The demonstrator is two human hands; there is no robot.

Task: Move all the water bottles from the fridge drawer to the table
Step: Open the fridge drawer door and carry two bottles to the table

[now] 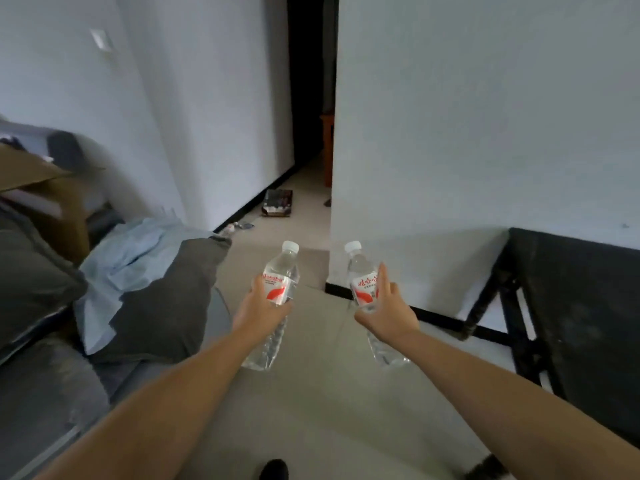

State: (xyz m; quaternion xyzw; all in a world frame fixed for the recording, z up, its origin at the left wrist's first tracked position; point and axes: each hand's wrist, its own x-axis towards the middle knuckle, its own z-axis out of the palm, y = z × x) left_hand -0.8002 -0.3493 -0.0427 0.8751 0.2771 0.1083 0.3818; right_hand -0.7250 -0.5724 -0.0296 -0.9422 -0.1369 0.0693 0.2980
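Plainly, two clear water bottles are in the air, one per hand: the left bottle point(277, 289) sits in the left hand point(261, 311), whose fingers wrap its labelled middle, and the right bottle point(363, 289) is held by the right hand point(386, 315), thumb and lower fingers curled round the label while the forefinger sticks up along it. Both bottles have white caps on, tilt slightly away from the person, and hang over the pale tiled floor point(311, 393), well apart from any surface. No fridge drawer shows in this view, so this looks like the carrying leg between fridge and table. A dark black table point(575, 306) stands at right against the white wall point(485, 133); a grey sofa point(52, 375) with a dark cushion point(166, 306) lies at left. If that black piece is the goal, the next move calls for a turn rightward and setting both bottles upright on its top.
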